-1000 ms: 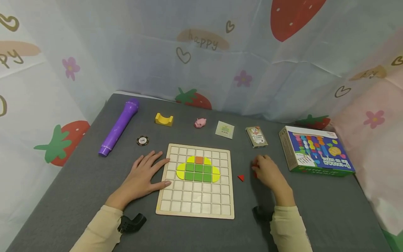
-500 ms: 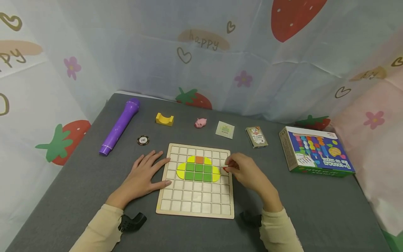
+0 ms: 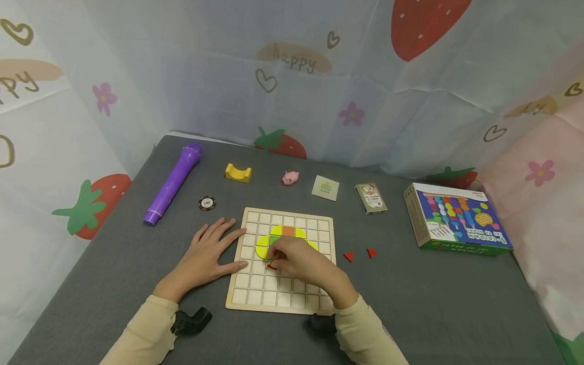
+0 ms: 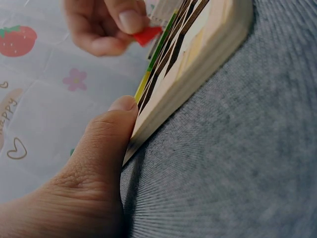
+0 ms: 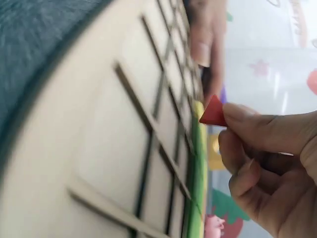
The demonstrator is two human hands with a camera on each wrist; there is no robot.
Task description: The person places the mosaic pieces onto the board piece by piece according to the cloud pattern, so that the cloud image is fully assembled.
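A wooden grid board (image 3: 283, 299) lies on the grey table, with green, yellow and orange tiles (image 3: 288, 231) set in its upper middle. My right hand (image 3: 292, 259) hovers over the board's centre and pinches a small red triangle piece (image 3: 271, 265), seen again as the red triangle (image 5: 214, 112) and the red piece (image 4: 147, 35). My left hand (image 3: 207, 248) lies flat at the board's left edge, its thumb (image 4: 111, 130) pressed against the board's side (image 4: 198, 69). Two more red triangles (image 3: 349, 256) (image 3: 371, 252) lie on the table right of the board.
Along the back stand a purple tube (image 3: 173, 183), a poker chip (image 3: 207, 203), a yellow arch block (image 3: 238, 173), a pink pig (image 3: 290, 177), a small packet (image 3: 326, 187) and a card deck (image 3: 370, 198). A colourful box (image 3: 458, 223) sits at the right. Curtains enclose the table.
My right hand carried a red triangle from the table right of the board leftward to over the board's centre. Two red triangles now show where it was. The left hand stayed put.
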